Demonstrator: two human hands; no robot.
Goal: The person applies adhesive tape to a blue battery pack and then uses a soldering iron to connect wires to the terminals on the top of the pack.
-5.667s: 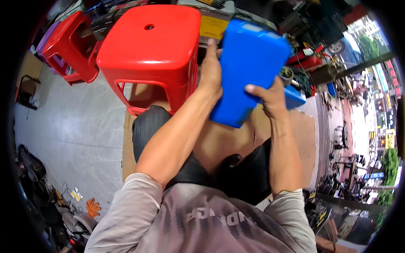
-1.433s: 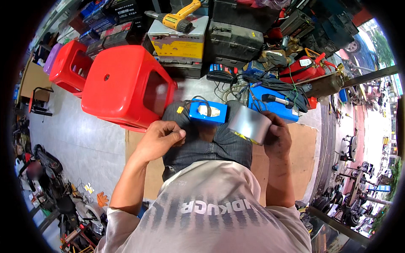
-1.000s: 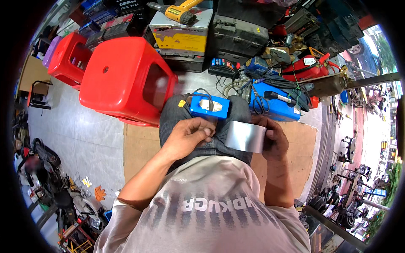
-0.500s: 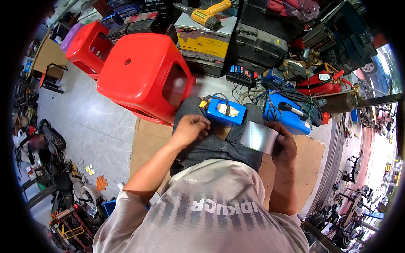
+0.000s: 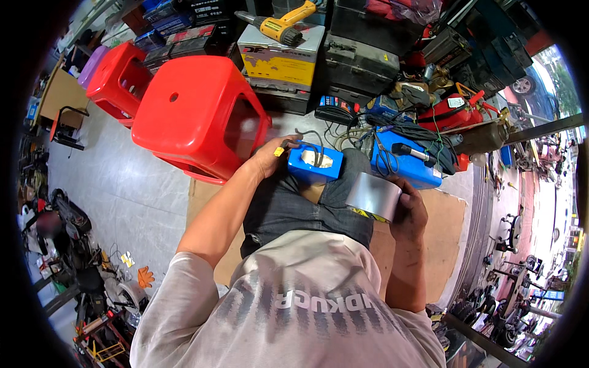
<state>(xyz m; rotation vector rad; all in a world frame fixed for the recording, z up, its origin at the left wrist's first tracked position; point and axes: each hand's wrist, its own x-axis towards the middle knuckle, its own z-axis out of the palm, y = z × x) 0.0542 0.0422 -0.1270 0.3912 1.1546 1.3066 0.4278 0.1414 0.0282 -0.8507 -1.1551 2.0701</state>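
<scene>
Ahead on our left stands the large red stool [image 5: 184, 101]; to the right, beyond our knee, a blue case [image 5: 414, 168] lies under tangled black cables [image 5: 423, 138]. The smaller blue box [image 5: 313, 168] rests at our thighs, over the gap between them. Our right hand [image 5: 410, 211] grips a wide silver roll [image 5: 373, 195] by its right edge. Our left hand [image 5: 273, 157] is at the box's left end, beside a small yellow connector [image 5: 278, 151]; whether its fingers are closed on anything, we cannot tell.
</scene>
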